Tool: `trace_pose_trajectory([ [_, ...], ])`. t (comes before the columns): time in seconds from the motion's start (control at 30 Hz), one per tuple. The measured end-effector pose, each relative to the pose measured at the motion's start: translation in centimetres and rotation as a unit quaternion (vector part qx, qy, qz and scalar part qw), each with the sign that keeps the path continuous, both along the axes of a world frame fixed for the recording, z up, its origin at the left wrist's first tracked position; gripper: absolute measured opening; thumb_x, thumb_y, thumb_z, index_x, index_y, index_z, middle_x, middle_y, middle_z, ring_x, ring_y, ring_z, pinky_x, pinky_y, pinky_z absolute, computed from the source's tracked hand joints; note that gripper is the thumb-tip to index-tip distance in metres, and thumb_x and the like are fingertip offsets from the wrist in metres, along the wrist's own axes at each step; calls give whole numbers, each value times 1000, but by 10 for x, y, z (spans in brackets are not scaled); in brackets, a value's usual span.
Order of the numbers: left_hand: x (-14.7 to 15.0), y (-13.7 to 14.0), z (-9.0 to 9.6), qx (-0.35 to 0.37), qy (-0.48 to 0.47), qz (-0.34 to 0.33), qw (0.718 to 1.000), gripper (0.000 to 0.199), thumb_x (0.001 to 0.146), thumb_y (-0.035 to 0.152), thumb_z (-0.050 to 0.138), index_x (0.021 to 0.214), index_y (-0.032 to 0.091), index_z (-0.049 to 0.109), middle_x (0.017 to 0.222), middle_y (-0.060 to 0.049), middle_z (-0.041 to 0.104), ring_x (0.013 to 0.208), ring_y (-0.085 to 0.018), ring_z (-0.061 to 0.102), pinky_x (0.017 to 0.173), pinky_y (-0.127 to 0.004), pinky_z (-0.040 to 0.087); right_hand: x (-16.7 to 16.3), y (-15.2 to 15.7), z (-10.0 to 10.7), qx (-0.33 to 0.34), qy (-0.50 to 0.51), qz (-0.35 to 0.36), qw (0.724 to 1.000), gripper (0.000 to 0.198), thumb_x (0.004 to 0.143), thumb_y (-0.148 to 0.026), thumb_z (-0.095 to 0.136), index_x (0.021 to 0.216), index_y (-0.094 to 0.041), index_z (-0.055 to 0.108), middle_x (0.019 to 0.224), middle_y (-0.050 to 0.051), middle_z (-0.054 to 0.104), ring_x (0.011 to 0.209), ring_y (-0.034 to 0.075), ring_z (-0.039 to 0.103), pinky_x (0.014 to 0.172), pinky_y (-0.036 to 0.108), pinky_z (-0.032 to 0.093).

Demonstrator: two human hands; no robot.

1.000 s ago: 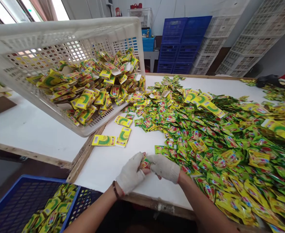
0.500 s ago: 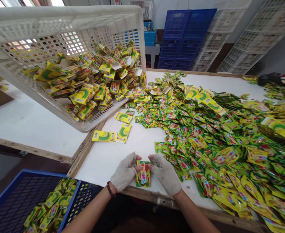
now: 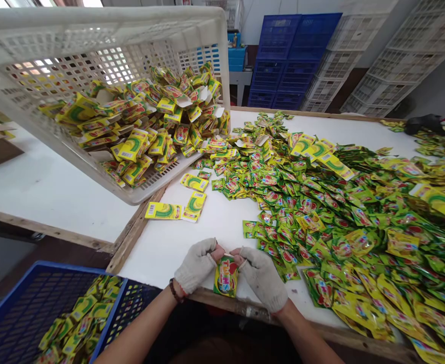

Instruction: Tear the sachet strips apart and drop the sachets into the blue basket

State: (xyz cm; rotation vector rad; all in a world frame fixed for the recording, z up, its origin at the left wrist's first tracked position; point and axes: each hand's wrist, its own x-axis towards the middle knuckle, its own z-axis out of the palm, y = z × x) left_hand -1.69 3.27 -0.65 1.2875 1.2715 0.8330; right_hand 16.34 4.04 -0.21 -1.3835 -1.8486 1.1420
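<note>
My left hand [image 3: 196, 268], in a white fingerless glove, pinches the upper left corner of a small green-and-yellow carton [image 3: 226, 276] printed "TWINS". On the other side, my right hand [image 3: 263, 277], gloved the same way, has thumb and finger closed at the carton's upper right corner. The carton stands roughly upright at the table's front edge, its printed face toward me. Its top is partly covered by my fingertips. Ahead and left lie a few flat yellow cartons [image 3: 164, 211]. A wide heap of green and yellow sachets [image 3: 306, 202] spreads to the right.
A tilted white crate [image 3: 74, 169] full of cartons rests at the upper left. Below left, a blue crate [image 3: 29, 270] holds more cartons. Stacked blue crates [image 3: 275, 76] and white crates [image 3: 385, 76] stand behind the white table [image 3: 154, 253] with its wooden edge.
Both hands have shifted slightly right with the carton. My fingertips have moved from its sides up to its top corners, showing more of the printed face.
</note>
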Motion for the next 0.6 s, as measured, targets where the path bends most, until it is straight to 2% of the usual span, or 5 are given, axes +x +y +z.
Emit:
trace_pose_trajectory([
  [0.07, -2, 4, 4, 1, 9, -16, 1000, 26, 80, 37, 53, 70, 13, 55, 68, 1, 53, 66, -11, 47, 63, -23, 39, -1, 1, 4, -1, -3, 0, 1000, 28, 85, -34, 44, 82, -18, 67, 81, 3, 68, 75, 14, 60, 70, 23, 43],
  [0.2, -5, 12, 12, -28, 0, -49, 998, 25, 78, 38, 54, 74, 13, 56, 67, 1, 52, 64, -11, 45, 60, -22, 38, -1, 3, 8, -19, -28, -19, 999, 21, 79, -29, 51, 82, -17, 67, 73, 1, 66, 67, 12, 57, 62, 21, 42],
  [0.33, -10, 5, 18, 9, 45, -77, 996, 30, 83, 39, 48, 72, 13, 58, 68, 0, 53, 67, -12, 47, 64, -24, 39, 4, 1, 8, 1, -19, 9, 1000, 22, 81, -30, 49, 78, -19, 69, 75, 1, 68, 70, 13, 60, 66, 23, 45],
  [0.47, -9, -12, 9, -2, 22, -54, 998, 27, 77, 39, 58, 88, 15, 61, 84, -4, 62, 79, -17, 55, 73, -27, 45, 10, -4, 1, 29, 35, 64, 997, 21, 80, -28, 53, 90, -21, 70, 92, 3, 70, 84, 16, 63, 79, 26, 48],
  [0.6, 8, -18, -3, -41, -46, -36, 997, 22, 77, 35, 57, 88, 16, 58, 86, -4, 63, 79, -17, 58, 72, -28, 47, 4, -6, -2, 25, 33, 58, 997, 17, 79, -22, 53, 81, -18, 69, 82, 4, 69, 76, 14, 62, 71, 24, 49],
])
